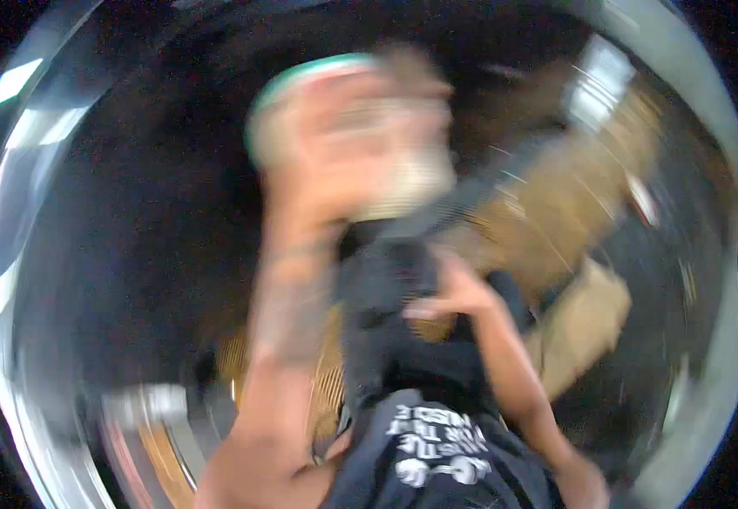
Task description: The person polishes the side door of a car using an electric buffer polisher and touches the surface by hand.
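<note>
Motion blur smears most of the view. My left hand (343, 148) is raised at the upper middle, its fingers over a pale round object (415, 182) with a green edge, which it grips. Lower and to the right, my right hand (462, 293) has its thumb and fingers around part of a black object (390, 280) in front of my body. The exact shape of the black object is blurred, and some of my right fingers are hidden by it.
Brown cardboard-like material (555, 204) lies to the right, with a tan piece (585, 318) below it. A whitish blurred item (599, 83) is at the upper right. Striped coloured items (161, 441) stand at the lower left. The surface around is dark.
</note>
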A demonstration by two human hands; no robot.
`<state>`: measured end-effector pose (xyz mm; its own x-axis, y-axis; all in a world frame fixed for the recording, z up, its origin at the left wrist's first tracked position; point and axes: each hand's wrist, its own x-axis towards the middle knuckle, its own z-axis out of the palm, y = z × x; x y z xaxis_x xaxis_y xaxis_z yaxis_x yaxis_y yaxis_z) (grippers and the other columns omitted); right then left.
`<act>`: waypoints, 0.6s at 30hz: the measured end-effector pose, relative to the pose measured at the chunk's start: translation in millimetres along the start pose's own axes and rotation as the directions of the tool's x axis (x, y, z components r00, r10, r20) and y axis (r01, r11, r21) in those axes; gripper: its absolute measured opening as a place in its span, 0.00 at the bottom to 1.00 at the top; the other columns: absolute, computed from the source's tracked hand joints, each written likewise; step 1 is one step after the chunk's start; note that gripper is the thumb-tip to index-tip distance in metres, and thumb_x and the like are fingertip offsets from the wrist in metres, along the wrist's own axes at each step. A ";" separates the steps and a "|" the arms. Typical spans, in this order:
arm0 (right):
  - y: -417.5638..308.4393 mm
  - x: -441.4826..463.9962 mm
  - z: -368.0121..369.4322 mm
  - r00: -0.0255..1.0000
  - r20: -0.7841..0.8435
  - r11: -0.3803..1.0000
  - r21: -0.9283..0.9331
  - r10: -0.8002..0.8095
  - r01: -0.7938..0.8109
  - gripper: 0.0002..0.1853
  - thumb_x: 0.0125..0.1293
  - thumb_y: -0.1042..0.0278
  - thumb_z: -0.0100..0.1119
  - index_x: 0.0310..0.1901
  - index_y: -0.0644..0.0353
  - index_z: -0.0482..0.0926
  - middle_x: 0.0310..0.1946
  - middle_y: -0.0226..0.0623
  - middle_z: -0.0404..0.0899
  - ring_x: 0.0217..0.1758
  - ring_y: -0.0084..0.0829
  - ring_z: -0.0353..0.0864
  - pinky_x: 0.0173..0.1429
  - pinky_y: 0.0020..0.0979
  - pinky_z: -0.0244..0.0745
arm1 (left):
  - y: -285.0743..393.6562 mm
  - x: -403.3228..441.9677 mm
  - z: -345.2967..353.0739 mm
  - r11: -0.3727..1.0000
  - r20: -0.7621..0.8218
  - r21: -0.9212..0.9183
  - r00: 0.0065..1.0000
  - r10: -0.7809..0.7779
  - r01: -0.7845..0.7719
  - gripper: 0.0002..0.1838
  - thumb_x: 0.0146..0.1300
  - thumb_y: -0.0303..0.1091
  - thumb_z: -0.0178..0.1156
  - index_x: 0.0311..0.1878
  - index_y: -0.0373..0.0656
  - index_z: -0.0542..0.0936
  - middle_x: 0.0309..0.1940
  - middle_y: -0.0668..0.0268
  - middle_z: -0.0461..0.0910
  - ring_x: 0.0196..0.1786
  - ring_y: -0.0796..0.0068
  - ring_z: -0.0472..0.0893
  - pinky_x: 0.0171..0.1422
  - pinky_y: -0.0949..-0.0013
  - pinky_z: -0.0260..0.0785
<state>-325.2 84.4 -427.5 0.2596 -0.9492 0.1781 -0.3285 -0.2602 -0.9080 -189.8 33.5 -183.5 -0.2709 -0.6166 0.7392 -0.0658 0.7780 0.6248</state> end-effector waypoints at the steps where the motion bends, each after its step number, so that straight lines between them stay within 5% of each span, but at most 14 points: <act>1: 15.0 -13.0 -0.9 1.000 0.007 1.000 0.000 0.028 -0.028 0.61 0.34 0.46 0.84 0.68 0.71 0.62 0.69 0.53 0.63 0.72 0.46 0.63 0.76 0.42 0.57 | -20.1 -2.6 8.1 0.986 -0.011 -0.005 0.986 0.165 -0.165 0.18 0.53 0.41 0.65 0.44 0.40 0.85 0.35 0.59 0.86 0.36 0.64 0.85 0.44 0.64 0.78; 3: 35.2 -27.1 1.4 0.995 -0.042 0.995 0.024 0.095 -0.095 0.59 0.35 0.48 0.84 0.67 0.70 0.62 0.68 0.52 0.64 0.70 0.44 0.64 0.75 0.41 0.59 | -37.4 -8.7 12.3 0.905 0.003 -0.057 0.906 0.423 -0.422 0.21 0.43 0.47 0.68 0.41 0.48 0.87 0.29 0.62 0.85 0.31 0.62 0.84 0.38 0.62 0.76; 5: 51.2 -31.1 4.3 0.991 -0.043 0.991 0.036 0.127 -0.125 0.57 0.35 0.50 0.83 0.66 0.70 0.63 0.66 0.51 0.65 0.68 0.43 0.65 0.73 0.41 0.60 | -26.5 0.0 33.3 0.855 0.027 -0.065 0.855 0.517 -0.515 0.21 0.36 0.53 0.70 0.35 0.54 0.90 0.27 0.65 0.86 0.28 0.64 0.84 0.33 0.63 0.74; 12: 74.6 -40.1 -11.3 0.987 0.038 0.987 0.009 0.158 -0.159 0.50 0.37 0.57 0.83 0.62 0.68 0.67 0.60 0.46 0.69 0.62 0.40 0.69 0.67 0.40 0.65 | -11.3 8.6 44.0 0.774 -0.005 -0.415 0.852 0.523 -0.478 0.22 0.39 0.56 0.70 0.35 0.53 0.90 0.26 0.67 0.86 0.28 0.69 0.83 0.32 0.65 0.72; 14: 76.5 -39.2 -15.8 0.985 0.049 0.986 0.002 0.165 -0.165 0.48 0.37 0.59 0.83 0.61 0.68 0.67 0.58 0.45 0.70 0.60 0.39 0.70 0.66 0.40 0.66 | -0.7 -1.3 48.2 0.802 -0.074 -0.248 0.837 0.543 -0.543 0.23 0.41 0.56 0.71 0.37 0.52 0.89 0.24 0.66 0.84 0.29 0.69 0.83 0.32 0.66 0.72; 17: 92.4 -34.8 -30.0 0.982 0.016 0.982 -0.004 0.187 -0.187 0.45 0.38 0.62 0.82 0.59 0.67 0.69 0.55 0.43 0.72 0.57 0.37 0.71 0.63 0.39 0.68 | -12.2 -71.9 36.5 0.809 -0.365 -0.275 0.835 0.412 -0.519 0.25 0.42 0.43 0.65 0.45 0.39 0.82 0.38 0.55 0.82 0.45 0.52 0.81 0.51 0.54 0.74; 18: 100.8 -34.1 -41.2 0.981 -0.007 0.981 -0.007 0.193 -0.193 0.44 0.38 0.63 0.82 0.58 0.67 0.69 0.55 0.43 0.72 0.56 0.37 0.72 0.63 0.39 0.69 | -24.9 -108.8 16.8 0.862 -0.333 -0.203 0.861 0.385 -0.464 0.31 0.43 0.41 0.65 0.53 0.39 0.78 0.42 0.54 0.82 0.47 0.50 0.81 0.54 0.52 0.74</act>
<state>-404.6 83.2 -509.5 0.1844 -0.9828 0.0020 -0.3790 -0.0730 -0.9225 -174.8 83.2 -283.6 0.0613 -0.2715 0.9605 0.2640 0.9324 0.2467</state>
